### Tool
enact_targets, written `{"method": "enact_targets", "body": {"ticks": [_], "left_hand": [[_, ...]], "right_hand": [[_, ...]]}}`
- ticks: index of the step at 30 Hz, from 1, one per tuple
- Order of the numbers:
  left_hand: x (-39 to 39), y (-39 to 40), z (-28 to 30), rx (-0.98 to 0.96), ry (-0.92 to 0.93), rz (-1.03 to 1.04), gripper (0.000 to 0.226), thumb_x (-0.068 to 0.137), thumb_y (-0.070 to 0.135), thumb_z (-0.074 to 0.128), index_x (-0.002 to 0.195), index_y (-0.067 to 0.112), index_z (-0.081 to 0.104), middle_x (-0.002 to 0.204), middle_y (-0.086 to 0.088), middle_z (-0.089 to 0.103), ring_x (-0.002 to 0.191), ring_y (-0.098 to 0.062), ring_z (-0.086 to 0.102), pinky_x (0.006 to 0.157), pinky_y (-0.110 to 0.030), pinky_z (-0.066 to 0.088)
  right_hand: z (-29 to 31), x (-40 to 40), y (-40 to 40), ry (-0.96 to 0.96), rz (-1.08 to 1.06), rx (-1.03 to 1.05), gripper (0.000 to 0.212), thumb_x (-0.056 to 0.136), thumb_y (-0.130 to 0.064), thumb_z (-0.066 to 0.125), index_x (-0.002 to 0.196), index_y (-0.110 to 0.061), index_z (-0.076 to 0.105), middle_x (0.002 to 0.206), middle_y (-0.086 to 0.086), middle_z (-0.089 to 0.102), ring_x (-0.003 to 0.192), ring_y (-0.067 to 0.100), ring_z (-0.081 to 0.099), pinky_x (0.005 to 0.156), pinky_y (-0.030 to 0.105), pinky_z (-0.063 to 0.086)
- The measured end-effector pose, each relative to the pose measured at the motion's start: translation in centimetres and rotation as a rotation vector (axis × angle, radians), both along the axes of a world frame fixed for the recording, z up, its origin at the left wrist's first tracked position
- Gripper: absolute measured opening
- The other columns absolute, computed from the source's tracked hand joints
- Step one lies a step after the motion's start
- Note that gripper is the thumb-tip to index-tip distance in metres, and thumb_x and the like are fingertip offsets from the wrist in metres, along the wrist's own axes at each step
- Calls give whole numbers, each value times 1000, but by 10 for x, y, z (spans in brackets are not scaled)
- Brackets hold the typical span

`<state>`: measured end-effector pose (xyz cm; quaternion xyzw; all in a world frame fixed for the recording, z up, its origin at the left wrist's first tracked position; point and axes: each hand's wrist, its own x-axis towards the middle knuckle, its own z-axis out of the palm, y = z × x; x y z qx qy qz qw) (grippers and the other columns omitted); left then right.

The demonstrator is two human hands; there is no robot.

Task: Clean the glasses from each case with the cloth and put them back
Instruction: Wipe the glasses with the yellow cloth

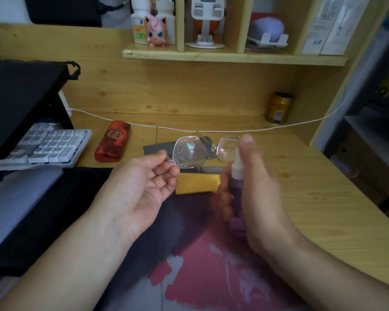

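Red case point(113, 141); yellow cloth point(197, 183); purple bottle point(236, 198).

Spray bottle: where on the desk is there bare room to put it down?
Best patch: bare wood on the desk, right of the right hand, in front of the white cable and gold can. A narrower strip lies between the red case and dark cloth. Crowded: keyboard at left and the yellow cloth under the glasses.

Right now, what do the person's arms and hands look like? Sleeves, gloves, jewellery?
Both forearms are bare to the frame edge: no sleeves in view. The left hand and right hand wear no gloves. No rings, watch or bands show. The right hand is motion-blurred, so fine detail there is unclear.
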<state>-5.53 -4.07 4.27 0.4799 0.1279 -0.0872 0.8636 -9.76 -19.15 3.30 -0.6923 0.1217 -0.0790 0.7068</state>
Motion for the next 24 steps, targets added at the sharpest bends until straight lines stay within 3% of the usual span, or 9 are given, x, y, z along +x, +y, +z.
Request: {"method": "enact_targets", "body": {"ticks": [5,8,15,21,24], "left_hand": [[4,7,2,-55,16,34,11,96,7,60,85,8,62,58,-1,58,52,-12,61,66,-27,49],[4,9,2,-59,11,43,10,96,6,59,88,8,63,58,-1,58,52,-12,60,67,-27,48],[6,10,0,-63,10,39,9,96,5,58,90,8,63,59,-2,57,52,-12,59,67,-27,48],[7,11,0,-76,25,28,8,96,4,57,91,7,63,60,-2,56,52,-12,58,66,-28,47],[7,12,0,-77,38,20,9,96,4,57,89,7,62,60,-2,56,53,-12,58,66,-28,47]], "right_hand": [[8,10,-25,-16,-100,54,73,90,-75,36,52,-17,54,51,8,46,41,21,40,49,32,31],[8,12,-27,16,-66,54,70,90,-74,38,52,-17,54,51,8,45,42,21,39,46,30,32],[9,11,-25,13,-20,13,55,92,-51,41,55,-12,51,49,9,43,42,21,35,45,31,29],[16,18,-45,17,-113,117,69,85,-80,40,60,-18,55,56,4,47,44,18,39,49,29,31],[19,28,-77,-54,-310,58,55,88,-73,47,70,-22,55,61,1,50,52,16,44,53,31,34]]}}
